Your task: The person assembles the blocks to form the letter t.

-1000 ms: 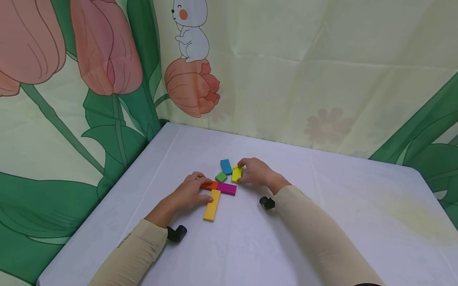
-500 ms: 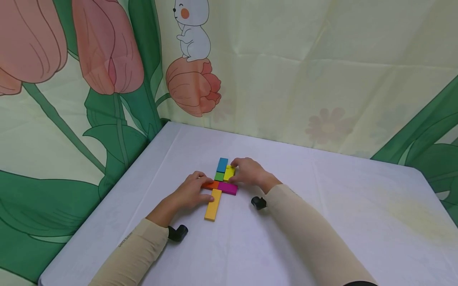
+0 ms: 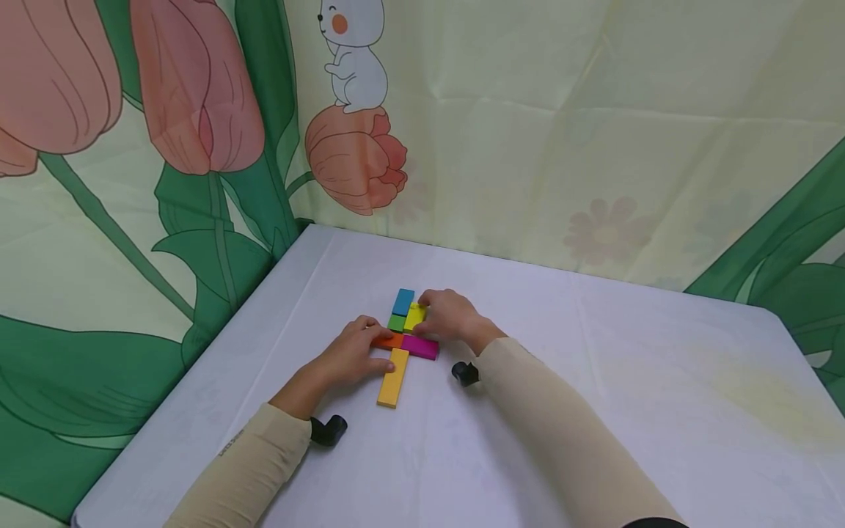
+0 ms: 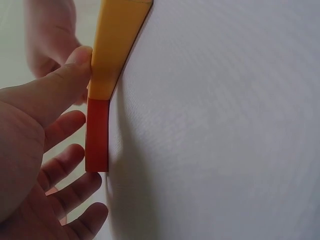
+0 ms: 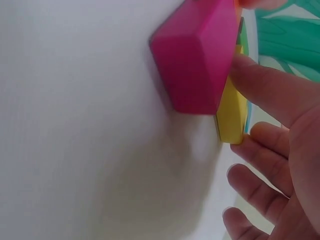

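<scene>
On the white table lie flat coloured blocks. My left hand [image 3: 350, 356] presses its thumb on the upper face of an amber block [image 3: 392, 381], its index finger reaching onto an orange block [image 3: 394, 340]. A magenta block [image 3: 420, 347] sits end to end with the orange one, above the amber block's top end. With thumb and index finger, my right hand [image 3: 449, 315] pinches a yellow block [image 5: 231, 117] by its ends. Along that block's left side are a small green block [image 3: 396, 323] and a blue block [image 3: 403, 301], in line with each other.
A white cloth covers the table [image 3: 561, 411]. Behind it hangs a pale curtain [image 3: 528, 147] printed with tulips and a white animal. Black wrist cameras [image 3: 328, 430] stick out from both beige sleeves [image 3: 561, 411].
My right hand has moved left with the yellow block. The green and blue blocks have shifted left and straightened into line beside it. My left hand stays nearly still.
</scene>
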Motion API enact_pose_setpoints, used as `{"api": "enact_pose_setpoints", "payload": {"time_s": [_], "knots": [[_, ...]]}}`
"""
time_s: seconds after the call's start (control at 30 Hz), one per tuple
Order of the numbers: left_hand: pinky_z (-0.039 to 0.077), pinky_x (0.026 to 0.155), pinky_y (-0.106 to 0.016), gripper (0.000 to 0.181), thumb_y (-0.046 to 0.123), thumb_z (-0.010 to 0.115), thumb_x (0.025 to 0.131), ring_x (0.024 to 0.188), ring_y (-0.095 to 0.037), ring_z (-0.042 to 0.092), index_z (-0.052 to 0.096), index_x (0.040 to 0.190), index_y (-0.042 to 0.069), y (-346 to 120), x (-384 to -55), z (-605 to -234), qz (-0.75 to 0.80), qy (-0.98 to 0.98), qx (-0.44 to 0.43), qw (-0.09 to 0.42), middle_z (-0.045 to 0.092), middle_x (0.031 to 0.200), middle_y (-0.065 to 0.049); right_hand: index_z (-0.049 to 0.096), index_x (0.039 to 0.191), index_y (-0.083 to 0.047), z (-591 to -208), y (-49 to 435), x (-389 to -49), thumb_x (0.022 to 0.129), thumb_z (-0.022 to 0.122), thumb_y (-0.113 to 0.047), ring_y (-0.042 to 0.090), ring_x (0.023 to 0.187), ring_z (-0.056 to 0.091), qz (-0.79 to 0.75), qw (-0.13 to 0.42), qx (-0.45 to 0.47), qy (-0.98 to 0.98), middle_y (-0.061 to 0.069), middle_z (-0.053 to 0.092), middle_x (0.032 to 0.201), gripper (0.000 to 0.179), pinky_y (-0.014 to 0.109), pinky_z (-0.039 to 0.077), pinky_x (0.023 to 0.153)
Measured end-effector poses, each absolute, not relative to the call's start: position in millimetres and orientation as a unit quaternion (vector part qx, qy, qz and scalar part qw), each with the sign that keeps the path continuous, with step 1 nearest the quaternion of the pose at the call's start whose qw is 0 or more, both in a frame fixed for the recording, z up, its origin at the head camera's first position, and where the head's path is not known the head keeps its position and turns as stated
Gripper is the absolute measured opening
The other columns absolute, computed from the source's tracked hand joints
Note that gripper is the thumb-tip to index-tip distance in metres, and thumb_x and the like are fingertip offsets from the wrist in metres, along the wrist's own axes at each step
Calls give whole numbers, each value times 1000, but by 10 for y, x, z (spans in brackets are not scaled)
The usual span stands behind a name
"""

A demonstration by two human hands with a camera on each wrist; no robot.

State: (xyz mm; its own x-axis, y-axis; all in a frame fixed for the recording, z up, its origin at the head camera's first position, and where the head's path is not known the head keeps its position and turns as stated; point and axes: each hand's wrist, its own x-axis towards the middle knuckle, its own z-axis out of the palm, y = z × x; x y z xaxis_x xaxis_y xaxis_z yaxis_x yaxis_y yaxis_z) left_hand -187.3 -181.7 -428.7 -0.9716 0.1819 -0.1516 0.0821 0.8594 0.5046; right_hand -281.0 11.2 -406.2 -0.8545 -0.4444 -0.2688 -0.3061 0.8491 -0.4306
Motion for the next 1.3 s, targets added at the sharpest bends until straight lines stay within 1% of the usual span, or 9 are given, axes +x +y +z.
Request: {"api": "enact_pose_setpoints", "payload": {"time_s": [0.13, 0.37, 0.67, 0.77, 0.87, 0.97, 1.03, 1.17, 1.3], "knots": [[48, 102, -43, 62, 34, 84, 82, 128, -28, 42, 63, 136, 15, -1812, -1879, -4296, 254, 960, 65, 99, 45, 139, -11, 57, 138, -13, -4055, 77, -2802, 84, 81, -37, 22, 115, 52, -187, 181, -199, 945, 6, 61, 128, 63, 37, 52, 94], [46, 103, -45, 60, 34, 84, 82, 131, -29, 41, 63, 136, 16, -1803, -1872, -4281, 251, 961, 61, 101, 44, 142, -11, 57, 140, -14, -4056, 29, -2794, 83, 82, -36, 24, 118, 51, -194, 180, -199, 944, 7, 61, 128, 66, 35, 55, 87], [48, 102, -46, 61, 35, 84, 82, 132, -29, 40, 62, 137, 18, -1799, -1871, -4279, 252, 961, 51, 105, 44, 144, -11, 57, 140, -15, -4092, -10, -2791, 84, 80, -39, 24, 112, 54, -190, 170, -200, 946, 7, 63, 126, 65, 29, 56, 78], [49, 101, -47, 62, 36, 84, 82, 132, -30, 40, 62, 137, 18, -1802, -1870, -4285, 246, 962, 53, 103, 44, 144, -11, 56, 141, -15, -4106, -12, -2789, 84, 80, -41, 24, 115, 53, -191, 168, -200, 946, 7, 62, 129, 68, 31, 56, 81], [49, 100, -48, 62, 36, 84, 82, 132, -31, 41, 62, 137, 18, -1803, -1871, -4289, 241, 964, 55, 102, 44, 144, -12, 55, 142, -15, -4118, 0, -2791, 85, 79, -41, 25, 121, 52, -197, 166, -198, 946, 6, 59, 134, 67, 36, 55, 90], [48, 101, -48, 62, 37, 84, 82, 132, -31, 41, 62, 136, 18, -1803, -1873, -4292, 237, 965, 54, 100, 44, 144, -11, 55, 142, -16, -4122, 14, -2798, 86, 79, -39, 26, 126, 50, -206, 164, -200, 944, 6, 58, 137, 66, 39, 52, 95], [48, 101, -48, 61, 37, 84, 82, 133, -31, 41, 62, 136, 18, -1801, -1875, -4289, 237, 965, 54, 99, 44, 145, -11, 55, 142, -16, -4122, 18, -2801, 86, 78, -38, 26, 126, 50, -207, 163, -204, 943, 7, 58, 137, 65, 38, 53, 94], [48, 101, -47, 61, 36, 84, 82, 132, -31, 41, 63, 136, 17, -1791, -1877, -4287, 240, 964, 55, 100, 45, 144, -11, 55, 142, -15, -4123, 25, -2805, 86, 79, -38, 25, 123, 51, -203, 164, -212, 942, 7, 59, 134, 65, 34, 55, 89], [48, 101, -47, 61, 36, 84, 82, 132, -30, 42, 63, 136, 17, -1782, -1879, -4282, 239, 964, 55, 99, 45, 143, -11, 56, 142, -15, -4122, 36, -2820, 86, 78, -37, 25, 121, 51, -199, 162, -215, 942, 7, 59, 133, 64, 36, 54, 92]]}}
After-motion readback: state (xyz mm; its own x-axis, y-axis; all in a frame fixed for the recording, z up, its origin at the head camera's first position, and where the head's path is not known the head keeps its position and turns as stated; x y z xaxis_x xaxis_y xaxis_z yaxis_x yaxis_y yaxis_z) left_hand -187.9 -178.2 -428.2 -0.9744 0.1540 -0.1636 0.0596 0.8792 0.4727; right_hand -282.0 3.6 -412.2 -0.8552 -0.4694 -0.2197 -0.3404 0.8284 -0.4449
